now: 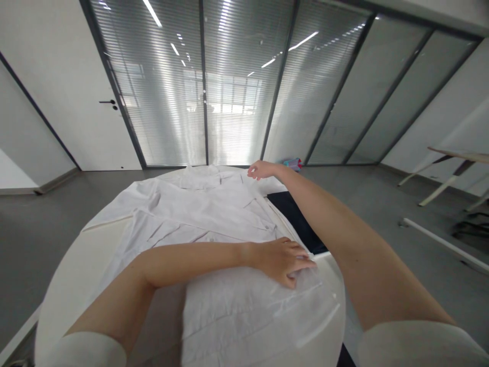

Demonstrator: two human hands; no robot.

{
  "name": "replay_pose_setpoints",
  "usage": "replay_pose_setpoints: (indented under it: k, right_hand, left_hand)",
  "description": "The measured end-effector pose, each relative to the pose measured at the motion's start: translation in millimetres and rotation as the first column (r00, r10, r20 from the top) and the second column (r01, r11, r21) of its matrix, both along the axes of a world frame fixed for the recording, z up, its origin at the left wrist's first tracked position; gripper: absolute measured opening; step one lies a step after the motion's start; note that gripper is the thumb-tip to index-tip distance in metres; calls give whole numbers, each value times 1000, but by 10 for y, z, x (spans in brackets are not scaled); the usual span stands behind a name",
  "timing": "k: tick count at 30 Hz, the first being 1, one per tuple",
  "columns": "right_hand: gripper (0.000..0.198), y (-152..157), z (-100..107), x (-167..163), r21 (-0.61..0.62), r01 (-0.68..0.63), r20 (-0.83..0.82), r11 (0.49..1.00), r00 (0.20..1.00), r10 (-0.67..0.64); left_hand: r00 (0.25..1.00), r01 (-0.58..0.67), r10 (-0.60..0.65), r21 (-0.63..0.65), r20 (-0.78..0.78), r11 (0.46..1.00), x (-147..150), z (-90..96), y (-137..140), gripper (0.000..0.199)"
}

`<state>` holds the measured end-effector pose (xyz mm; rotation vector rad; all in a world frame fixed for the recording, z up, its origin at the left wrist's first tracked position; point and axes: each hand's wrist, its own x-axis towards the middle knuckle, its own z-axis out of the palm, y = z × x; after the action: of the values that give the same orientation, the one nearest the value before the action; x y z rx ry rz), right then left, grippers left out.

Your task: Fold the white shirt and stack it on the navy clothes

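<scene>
You are leaning over a round white table (69,285) with one white cotton shirt (198,214) lying spread flat across it, collar end pointing toward the far rim.

Left hand (284,261): you are pressing it flat on the shirt near the table's right edge, fingers extended and lying close together, palm down, gripping nothing. The fingertips are sitting just beside the shirt's right-hand border.

Right hand (262,169): you are reaching it out to the far end of the shirt, by the collar area. Fingers are curling inward at the cloth; whether they are actually pinching fabric is too small to tell.

Edges: the shirt's left sleeve is running out toward the table's left rim, leaving a bare strip of tabletop on the near left. On the right the shirt is lying against a dark navy folded cloth (296,221), which is lying beside your right forearm and reaching the table's right edge.

Room: grey floor is lying open on both sides of the table. A glass partition with grey slatted blinds (229,86) is standing well beyond the far rim. A white door (91,92) is standing at the left.

Count: one shirt, one dark cloth, one table, two hands.
</scene>
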<state>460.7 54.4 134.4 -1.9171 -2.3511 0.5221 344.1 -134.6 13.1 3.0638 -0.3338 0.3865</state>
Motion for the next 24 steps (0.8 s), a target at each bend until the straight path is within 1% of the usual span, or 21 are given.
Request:
replay_pose_setpoints:
  k: [2, 5, 7, 9, 11, 12, 14, 17, 20, 24]
  right_hand:
    - [30, -7, -26, 0, -11, -10, 1, 1000, 1000, 10]
    - [30, 2, -71, 10, -13, -12, 8, 1000, 1000, 12]
    - [31, 16, -97, 22, 0, -15, 20, 1000, 1000, 15]
    - [32, 34, -124, 29, 20, -21, 31, 1000, 999, 20]
    - [34, 58, -162, 19, 34, -13, 30, 999, 999, 12]
    - [33, 77, -189, 5, 35, 9, 23, 999, 1000, -10]
    - [33, 130, -266, -46, 23, 77, 8, 997, 997, -77]
    - [34, 254, -439, -169, 15, 188, 7, 982, 982, -188]
    - [39, 394, -643, -314, 37, 284, 4, 958, 959, -284]
    - [38, 556, -861, -449, 51, 382, -24, 923, 924, -381]
  left_hand:
    - [1000, -21, 21, -25, -12, 999, 46, -17, 23, 63]
    - [999, -35, 35, -33, 14, 999, 106, -62, 54, 47]
    - [997, -34, 34, -1, 63, 999, 116, -70, 67, 37]
    - [992, -24, 15, 68, 124, 997, 73, -32, 71, 24]
    - [982, -31, 2, 151, 187, 988, -36, 48, 67, 17]
    - [976, -39, -2, 185, 218, 982, -111, 97, 63, 20]
    - [965, -57, -7, 236, 262, 970, -287, 190, 47, 25]
    - [959, -85, -1, 288, 283, 954, -553, 271, 0, 24]
    - [959, -112, 25, 296, 283, 948, -776, 277, -84, 23]
    - [951, -138, 61, 239, 304, 961, -1032, 240, -209, 28]
